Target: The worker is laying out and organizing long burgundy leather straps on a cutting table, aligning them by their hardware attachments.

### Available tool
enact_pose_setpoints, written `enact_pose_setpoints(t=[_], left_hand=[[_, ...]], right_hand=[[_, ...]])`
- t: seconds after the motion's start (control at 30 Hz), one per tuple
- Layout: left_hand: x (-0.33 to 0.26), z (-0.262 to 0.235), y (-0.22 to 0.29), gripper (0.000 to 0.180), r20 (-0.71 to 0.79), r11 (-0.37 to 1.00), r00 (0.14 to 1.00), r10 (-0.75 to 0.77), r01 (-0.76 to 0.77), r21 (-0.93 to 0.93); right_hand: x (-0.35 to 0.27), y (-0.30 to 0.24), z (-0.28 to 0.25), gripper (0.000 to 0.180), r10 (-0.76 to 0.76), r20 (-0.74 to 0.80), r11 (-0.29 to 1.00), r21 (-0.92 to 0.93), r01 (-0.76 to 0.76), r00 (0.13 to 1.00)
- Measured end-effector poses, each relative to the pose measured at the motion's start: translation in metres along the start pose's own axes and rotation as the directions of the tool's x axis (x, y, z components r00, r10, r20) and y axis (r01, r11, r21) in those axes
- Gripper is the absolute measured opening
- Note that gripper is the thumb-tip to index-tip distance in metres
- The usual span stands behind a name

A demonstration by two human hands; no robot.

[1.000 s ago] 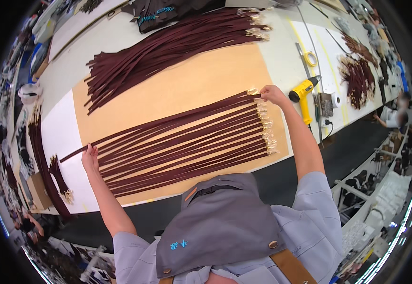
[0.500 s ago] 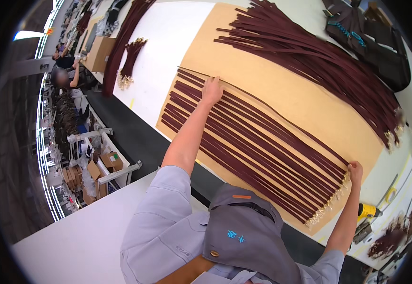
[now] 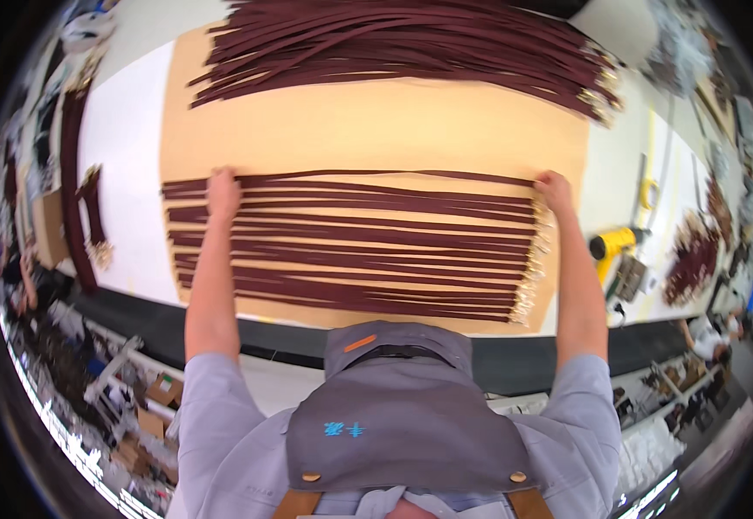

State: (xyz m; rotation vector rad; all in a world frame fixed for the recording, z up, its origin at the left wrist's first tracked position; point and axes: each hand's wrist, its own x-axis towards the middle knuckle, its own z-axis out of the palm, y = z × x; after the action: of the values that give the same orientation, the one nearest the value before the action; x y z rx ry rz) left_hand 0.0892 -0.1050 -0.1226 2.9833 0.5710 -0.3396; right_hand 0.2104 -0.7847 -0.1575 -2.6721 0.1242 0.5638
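A row of long, thin dark maroon straps [image 3: 376, 253] lies side by side on a tan sheet, with gold-coloured metal fittings [image 3: 528, 275] along their right ends. The farthest strap [image 3: 385, 174] stretches between my two hands. My left hand [image 3: 223, 195] is closed on it towards its left end, over the ends of the nearer straps. At the right end, beside the fittings, my right hand [image 3: 554, 189] pinches the same strap. My fingertips are partly hidden.
A large pile of maroon straps [image 3: 394, 48] lies across the far side of the tan sheet [image 3: 368, 121]. To the right are a yellow power tool [image 3: 616, 242], a tape roll [image 3: 649, 194] and a maroon bundle [image 3: 695, 264]. More strap bundles [image 3: 91, 208] lie left.
My view has turned and now faces the strap row squarely. Both hands still hold the far strap, which now runs straighter, its left end lying along the row.
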Motion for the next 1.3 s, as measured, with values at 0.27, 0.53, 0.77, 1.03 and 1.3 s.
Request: enact_pose_setpoints(t=[0.27,0.53,0.77,1.03,1.3], left_hand=[[0.008,0.007,-0.002,0.012,-0.051,0.973,0.973,0.224,-0.221,0.060],[0.010,-0.003,0.010,0.004,-0.148,0.950,0.939,0.309,-0.313,0.000],[-0.012,0.000,-0.004,0.025,-0.128,0.996,0.990,0.062,-0.069,-0.049],[-0.010,0.007,0.005,0.037,-0.071,0.994,0.995,-0.070,0.064,-0.087],[-0.009,0.009,0.007,0.045,-0.031,0.985,0.987,-0.155,0.152,-0.087]], right_hand=[[-0.001,-0.003,-0.003,0.020,-0.014,0.017,0.999,0.046,0.013,1.000],[-0.005,0.002,-0.004,0.017,0.042,-0.009,0.998,0.050,-0.042,0.999],[-0.004,-0.010,-0.002,0.017,-0.015,0.044,0.998,-0.053,0.017,0.999],[-0.010,-0.013,-0.011,0.013,0.042,0.102,0.992,-0.122,-0.029,0.994],[-0.013,-0.045,-0.022,0.018,0.077,0.073,0.976,-0.210,-0.060,0.994]])
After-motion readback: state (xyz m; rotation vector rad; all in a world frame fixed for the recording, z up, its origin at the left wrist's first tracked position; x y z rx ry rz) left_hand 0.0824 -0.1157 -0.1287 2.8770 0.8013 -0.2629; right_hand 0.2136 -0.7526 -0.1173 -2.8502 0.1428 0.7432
